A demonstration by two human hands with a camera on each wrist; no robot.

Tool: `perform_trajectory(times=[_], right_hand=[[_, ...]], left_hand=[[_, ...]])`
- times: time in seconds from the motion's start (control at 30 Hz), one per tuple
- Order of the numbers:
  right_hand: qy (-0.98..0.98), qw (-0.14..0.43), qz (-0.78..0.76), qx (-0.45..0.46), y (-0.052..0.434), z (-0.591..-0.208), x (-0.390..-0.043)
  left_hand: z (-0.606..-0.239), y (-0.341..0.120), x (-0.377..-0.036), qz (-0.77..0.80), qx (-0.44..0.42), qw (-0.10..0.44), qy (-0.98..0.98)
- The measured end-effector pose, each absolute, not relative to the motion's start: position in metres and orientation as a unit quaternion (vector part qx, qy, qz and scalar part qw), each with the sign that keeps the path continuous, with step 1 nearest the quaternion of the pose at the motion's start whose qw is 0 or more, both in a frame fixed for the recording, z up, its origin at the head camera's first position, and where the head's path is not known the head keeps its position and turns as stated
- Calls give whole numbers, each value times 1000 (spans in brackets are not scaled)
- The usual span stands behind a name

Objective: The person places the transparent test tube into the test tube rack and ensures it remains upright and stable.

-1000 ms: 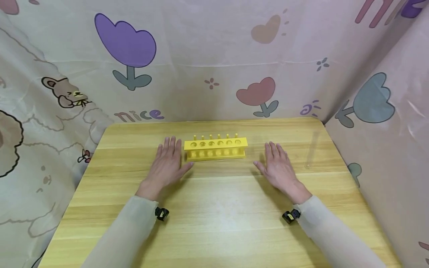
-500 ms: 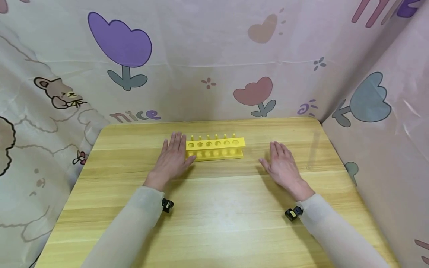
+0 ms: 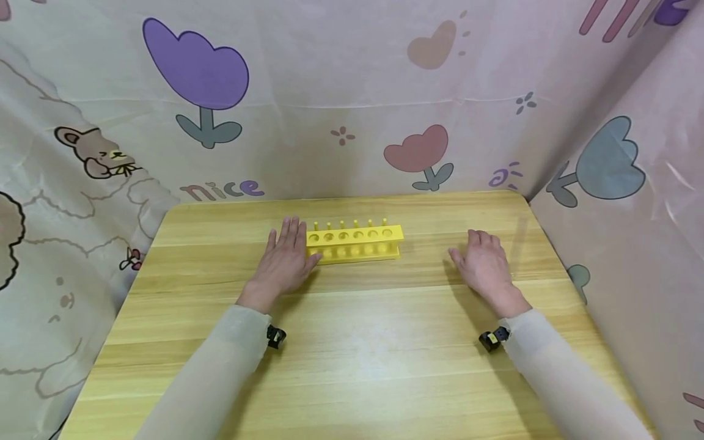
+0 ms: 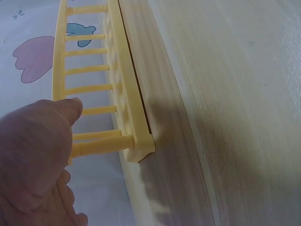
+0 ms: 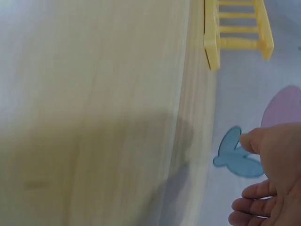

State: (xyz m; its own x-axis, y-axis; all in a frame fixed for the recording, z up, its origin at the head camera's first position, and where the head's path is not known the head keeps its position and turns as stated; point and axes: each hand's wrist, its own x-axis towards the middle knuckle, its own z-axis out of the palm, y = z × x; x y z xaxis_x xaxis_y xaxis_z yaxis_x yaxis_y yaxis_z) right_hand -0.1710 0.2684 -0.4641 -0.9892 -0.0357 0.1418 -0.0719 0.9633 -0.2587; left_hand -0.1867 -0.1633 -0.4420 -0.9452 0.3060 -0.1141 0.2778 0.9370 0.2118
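A yellow test tube rack point(image 3: 354, 243) stands on the wooden table, with a row of round holes and several pegs along its back. My left hand point(image 3: 279, 263) is at the rack's left end, fingers straight and thumb across the front corner. In the left wrist view the thumb point(image 4: 70, 107) overlaps the rack point(image 4: 134, 108); I cannot tell how firmly it touches. My right hand point(image 3: 485, 263) hovers to the right, fingers slightly bent, holding nothing. Just beyond it lies a faint clear test tube point(image 3: 519, 238), its near end close to the hand.
The wooden table point(image 3: 363, 354) reaches back to a patterned curtain point(image 3: 308, 73) that hangs behind it and along both sides. A small black device point(image 3: 276, 337) sits on each wrist.
My left hand has moved right to meet the rack's end. My right hand has shifted right, away from the rack and towards the clear tube, and its fingers have bent a little.
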Motion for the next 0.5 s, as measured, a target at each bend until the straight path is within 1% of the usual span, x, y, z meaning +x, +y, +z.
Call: perform_trajectory(times=[0.2, 0.5], right_hand=[[-991, 70, 116, -16, 293, -458, -180], [-992, -4, 82, -98, 345, -450, -202]], left_hand=[[-442, -164, -186, 97, 147, 76, 981], [-442, -162, -186, 106, 145, 77, 981]])
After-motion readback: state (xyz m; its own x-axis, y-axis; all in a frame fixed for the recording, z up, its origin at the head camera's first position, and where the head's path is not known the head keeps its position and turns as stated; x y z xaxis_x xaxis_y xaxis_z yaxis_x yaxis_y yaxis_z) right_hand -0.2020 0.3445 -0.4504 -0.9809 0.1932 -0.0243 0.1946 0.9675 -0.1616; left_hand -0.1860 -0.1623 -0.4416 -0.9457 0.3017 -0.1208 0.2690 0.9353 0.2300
